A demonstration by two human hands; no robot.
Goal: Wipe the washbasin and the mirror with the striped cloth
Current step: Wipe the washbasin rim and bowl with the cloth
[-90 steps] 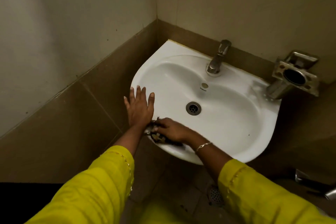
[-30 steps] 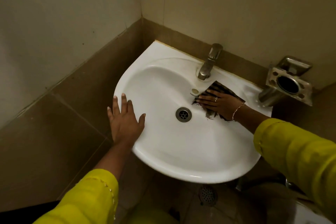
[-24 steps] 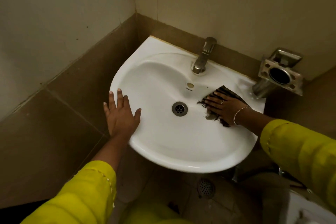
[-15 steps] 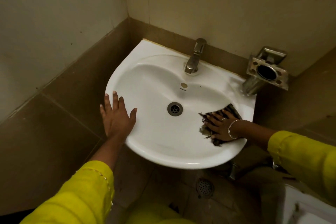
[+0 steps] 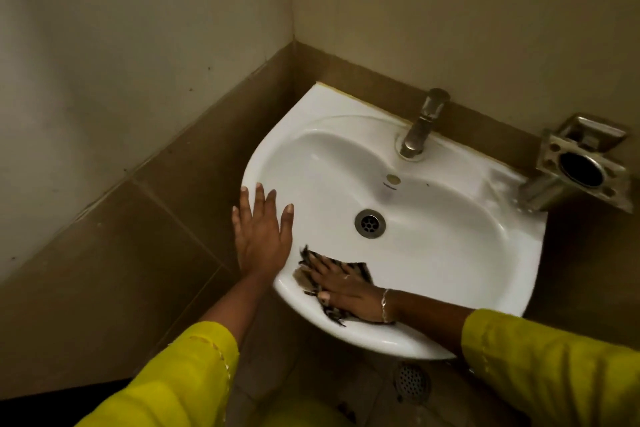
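Observation:
A white washbasin is fixed in the corner of the tiled walls, with a drain in its middle. My right hand presses the dark striped cloth flat against the basin's near inner slope, close to the front left rim. The cloth shows only at the edges around my fingers. My left hand lies flat with fingers spread on the basin's left rim, holding nothing. No mirror is in view.
A metal tap stands at the basin's back edge. A metal holder is mounted on the wall to the right. A floor drain sits on the tiles below the basin. Brown tiles cover the lower walls.
My right hand has swept the cloth from the back of the bowl near the tap, around the right side, to the near left slope. My left hand stays on the left rim.

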